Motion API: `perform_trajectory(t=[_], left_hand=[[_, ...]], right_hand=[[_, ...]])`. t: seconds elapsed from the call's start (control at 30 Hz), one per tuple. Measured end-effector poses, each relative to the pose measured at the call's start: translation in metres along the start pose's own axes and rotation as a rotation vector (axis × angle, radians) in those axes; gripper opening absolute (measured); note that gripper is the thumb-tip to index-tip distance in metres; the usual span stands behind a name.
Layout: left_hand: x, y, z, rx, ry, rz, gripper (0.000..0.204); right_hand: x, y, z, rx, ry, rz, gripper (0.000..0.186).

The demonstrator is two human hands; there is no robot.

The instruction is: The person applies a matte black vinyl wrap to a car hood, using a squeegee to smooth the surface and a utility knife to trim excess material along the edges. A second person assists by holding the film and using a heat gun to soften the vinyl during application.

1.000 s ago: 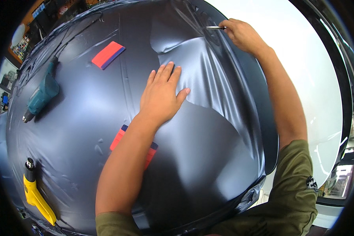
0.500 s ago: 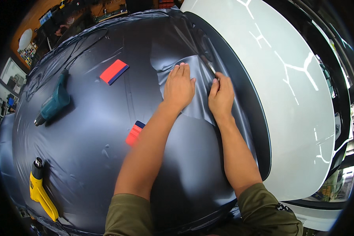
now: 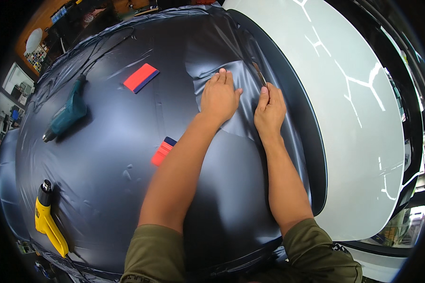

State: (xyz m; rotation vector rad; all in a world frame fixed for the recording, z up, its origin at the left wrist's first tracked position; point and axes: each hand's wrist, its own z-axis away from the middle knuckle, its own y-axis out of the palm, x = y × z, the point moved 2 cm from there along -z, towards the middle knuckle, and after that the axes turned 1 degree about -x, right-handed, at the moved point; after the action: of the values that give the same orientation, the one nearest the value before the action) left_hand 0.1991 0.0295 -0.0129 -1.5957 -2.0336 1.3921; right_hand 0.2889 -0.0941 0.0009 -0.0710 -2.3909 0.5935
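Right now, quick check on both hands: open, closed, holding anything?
Left hand: open, palm down on the grey film, no object visible in it.
Right hand: closed, holding a slim tool.

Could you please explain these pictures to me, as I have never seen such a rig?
There is no machine here, only a person at work bare-handed, seen from a wide fisheye camera worn on the head, so straight edges bend. The left hand rests with fingers extended on dark, satin-like film covering a curved surface; the right hand holds a slim, knife-like tool. On the film lie two red squeegees with blue edges, a teal heat gun and a yellow heat gun.
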Motion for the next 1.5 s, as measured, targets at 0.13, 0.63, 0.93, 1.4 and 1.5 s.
perform_trajectory(t=[0.13, 0.63, 0.93, 1.4, 1.5], left_hand=[[-0.004, -0.014, 0.000, 0.007, -0.065, 0.143, 0.057], [0.092, -0.039, -0.022, -0.022, -0.182, 0.058, 0.028], [0.124, -0.045, -0.046, 0.183, -0.132, -0.100, 0.049], [0.087, -0.048, -0.058, 0.258, 0.022, -0.091, 0.023], [0.085, -0.042, -0.062, 0.256, 0.075, -0.197, 0.022]], right_hand=[[-0.008, -0.004, 0.001, 0.006, -0.022, 0.052, 0.023], [0.000, 0.014, -0.023, 0.049, -0.210, 0.148, 0.027], [-0.007, 0.018, -0.013, 0.104, -0.186, 0.091, 0.028], [-0.011, 0.018, -0.008, 0.072, -0.178, 0.068, 0.027], [-0.011, 0.017, -0.007, 0.001, -0.176, 0.034, 0.027]])
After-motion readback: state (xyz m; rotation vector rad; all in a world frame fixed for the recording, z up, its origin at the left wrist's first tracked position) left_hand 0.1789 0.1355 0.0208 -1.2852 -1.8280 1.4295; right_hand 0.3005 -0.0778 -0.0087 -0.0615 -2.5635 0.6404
